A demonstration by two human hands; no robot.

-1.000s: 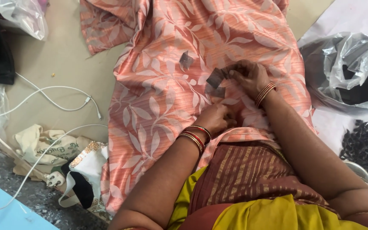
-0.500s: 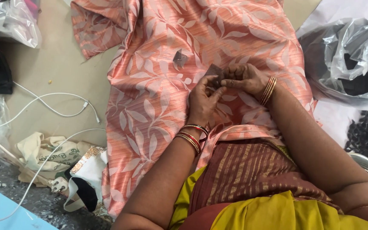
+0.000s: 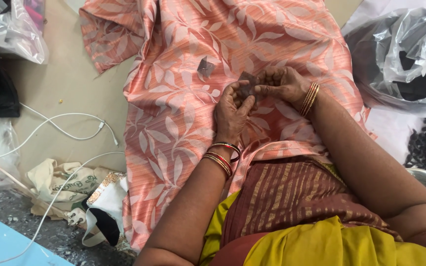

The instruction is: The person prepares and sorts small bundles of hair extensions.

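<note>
Pinching small dark patch (image 3: 248, 84) between left hand (image 3: 232, 112) and right hand (image 3: 284, 84) (fingertips pressed together) over peach leaf-print cloth (image 3: 173, 113).

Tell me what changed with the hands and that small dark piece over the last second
The left hand rose from the lap edge to meet the right hand; both hands' fingers now pinch the small dark piece. The other dark piece, the peach leaf-print fabric and the white cable lie as before.

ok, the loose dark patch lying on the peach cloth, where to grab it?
Take the loose dark patch by its upper edge, coming from above and the far side. It lies flat and alone on the peach cloth, clear of both hands, so a fingertip pinch at a raised corner looks easiest.
</note>
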